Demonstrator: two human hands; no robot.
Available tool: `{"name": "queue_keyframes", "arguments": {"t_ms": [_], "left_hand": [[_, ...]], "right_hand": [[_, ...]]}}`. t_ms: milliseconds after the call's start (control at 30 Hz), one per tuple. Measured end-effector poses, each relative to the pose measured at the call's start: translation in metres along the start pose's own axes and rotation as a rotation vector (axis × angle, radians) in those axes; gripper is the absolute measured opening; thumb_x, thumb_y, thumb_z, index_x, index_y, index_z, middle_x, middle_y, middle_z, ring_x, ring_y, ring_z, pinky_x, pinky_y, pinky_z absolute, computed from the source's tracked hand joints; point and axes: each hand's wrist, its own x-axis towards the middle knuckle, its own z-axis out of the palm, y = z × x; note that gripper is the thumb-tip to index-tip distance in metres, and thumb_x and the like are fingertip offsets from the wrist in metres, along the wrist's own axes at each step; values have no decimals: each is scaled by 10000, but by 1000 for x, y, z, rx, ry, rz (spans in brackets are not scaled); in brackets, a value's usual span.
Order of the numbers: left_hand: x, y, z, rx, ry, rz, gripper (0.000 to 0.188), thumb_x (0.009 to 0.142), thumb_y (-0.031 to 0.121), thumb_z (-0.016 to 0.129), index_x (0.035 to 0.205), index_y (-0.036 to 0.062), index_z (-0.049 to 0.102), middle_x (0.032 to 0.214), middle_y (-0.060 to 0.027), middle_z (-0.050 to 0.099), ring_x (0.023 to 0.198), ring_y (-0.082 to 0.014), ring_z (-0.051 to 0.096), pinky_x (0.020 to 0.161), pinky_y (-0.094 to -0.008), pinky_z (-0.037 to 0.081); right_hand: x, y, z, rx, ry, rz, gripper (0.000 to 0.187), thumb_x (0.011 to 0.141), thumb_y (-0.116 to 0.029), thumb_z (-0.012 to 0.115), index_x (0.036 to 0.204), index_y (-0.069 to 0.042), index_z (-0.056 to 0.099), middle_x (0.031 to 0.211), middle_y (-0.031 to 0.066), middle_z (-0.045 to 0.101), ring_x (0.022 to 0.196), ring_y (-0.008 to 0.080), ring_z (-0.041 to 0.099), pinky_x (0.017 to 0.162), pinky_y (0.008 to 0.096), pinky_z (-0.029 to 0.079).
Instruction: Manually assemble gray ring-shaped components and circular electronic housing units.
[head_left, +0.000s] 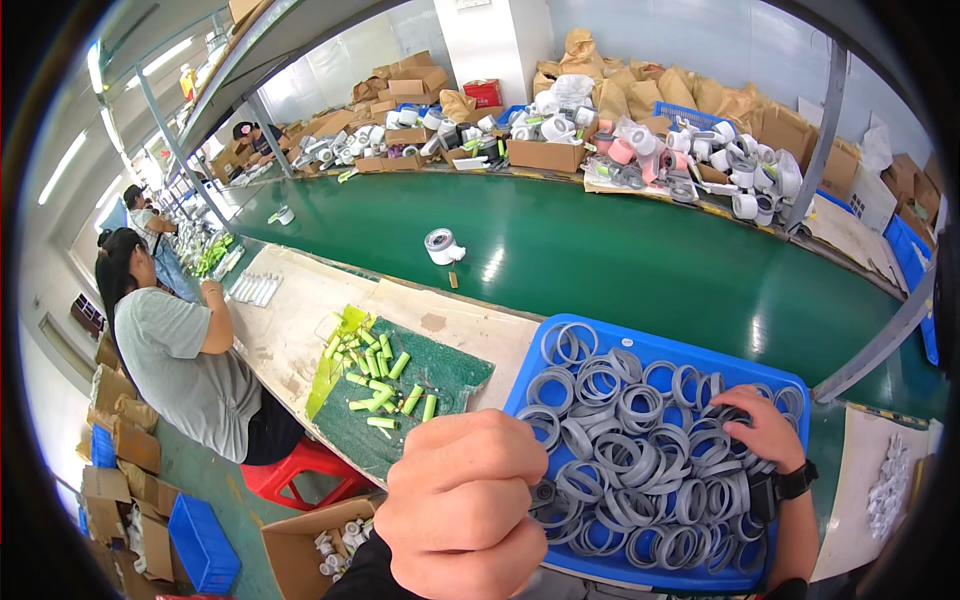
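Close to the camera is my left hand (465, 505), closed in a fist with its knuckles up. Its palm is hidden, so what it may hold does not show. Below and to the right of it lies a blue tray (640, 345) heaped with grey rings (622, 455). My right hand (757, 425), with a dark watch (797, 481) at the wrist, rests over the rings at the tray's right side. Its fingers are slightly bent and apart from the thumb, with the fingertips at the rings. A small dark round thing (543, 492) shows beside my left fist.
Green cylinders (380, 375) lie on a green mat left of the tray. A white part with a round top (440, 246) stands on the green belt (350, 220). A metal post (880, 330) rises at right. A co-worker (180, 340) sits at left on a red stool (300, 470).
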Motion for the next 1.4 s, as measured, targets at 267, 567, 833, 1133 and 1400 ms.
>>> {"name": "queue_keyframes", "arguments": {"t_ms": [267,567,833,1133,1400], "left_hand": [[-1,3,-2,75,46,11,129,683,10,522,641,86,426,633,-34,396,514,-183,478,407,-281,313],[-1,2,-3,88,39,8,126,698,46,529,631,94,434,604,-17,394,482,-184,512,423,-285,258],[0,5,-4,109,11,-33,163,883,182,526,764,98,452,626,-27,424,487,-195,526,425,-284,287],[-3,0,3,120,43,17,220,922,203,500,763,93,396,786,-82,430,629,-215,512,478,-277,343],[-1,6,6,89,88,-101,203,906,136,536,788,89,378,775,-86,402,613,-205,470,495,-272,350]], "right_hand": [[0,3,1,6,5,-34,374,746,-78,620,1118,-47,627,1077,116,604,1067,295,514,976,390,378],[1,3,0,-2,2,-20,375,749,-84,623,1123,-54,627,1091,117,602,1077,296,510,986,388,371],[0,5,0,6,-11,-19,374,761,-90,623,1134,-56,625,1113,113,600,1102,290,503,990,387,370],[1,4,0,13,4,-30,379,757,-86,621,1135,-57,624,1104,116,601,1093,292,511,990,386,372],[-2,4,0,-12,-7,-12,374,760,-91,621,1132,-56,625,1090,116,602,1082,294,513,982,387,374]]}}
